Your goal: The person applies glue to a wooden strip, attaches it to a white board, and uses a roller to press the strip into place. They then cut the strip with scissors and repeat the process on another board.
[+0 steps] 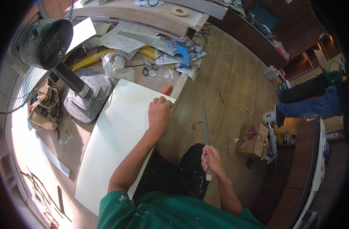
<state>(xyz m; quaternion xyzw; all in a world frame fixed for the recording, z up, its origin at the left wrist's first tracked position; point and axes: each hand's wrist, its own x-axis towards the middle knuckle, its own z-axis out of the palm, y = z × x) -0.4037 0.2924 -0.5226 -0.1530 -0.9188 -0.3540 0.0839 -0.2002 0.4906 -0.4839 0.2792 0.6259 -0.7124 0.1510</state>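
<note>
My right hand (210, 159) is closed round the lower part of a long grey file (204, 122), held in the air to the right of the bench. The file points away from me and its pale handle end shows below my fist. A large white panel (109, 141) lies along the bench. My left hand (160, 114) presses near its far right corner, with the fingers bent over the right edge; the fingertips are partly hidden. The file and the panel are apart. Just beyond that corner lies a short orange handle (166, 89), its other part hidden.
A dusty black fan (44, 44) stands left of the panel, near a camouflage bag (46, 107). Beyond lie scissors (149, 68), a blue-handled tool (180, 55) and papers. At right, a cardboard box (252, 140) and a caulking gun (272, 143) sit near another person's legs (310, 106).
</note>
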